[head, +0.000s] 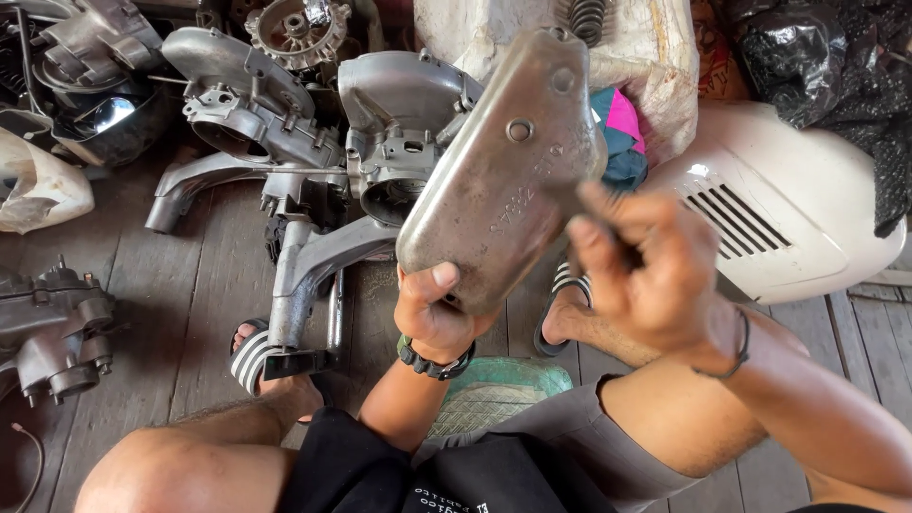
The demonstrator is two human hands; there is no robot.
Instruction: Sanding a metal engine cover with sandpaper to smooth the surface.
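My left hand (432, 309) grips the lower end of a long grey metal engine cover (503, 171) and holds it up, tilted, in front of me. The cover is dull and scratched, with a round boss and a small hole near its top. My right hand (641, 266) is blurred, with its fingers closed at the cover's right edge; what they pinch, if anything, cannot be made out. A dark beaded band circles my left wrist and a thin cord my right.
Grey engine casings (285, 123) and a swing arm (304, 275) lie on the wooden floor ahead. Another engine part (52, 332) sits at the left. A white scooter side panel (788, 209) lies right, black plastic bags (836, 66) behind it. My sandalled feet rest below, a green mat (499, 389) between them.
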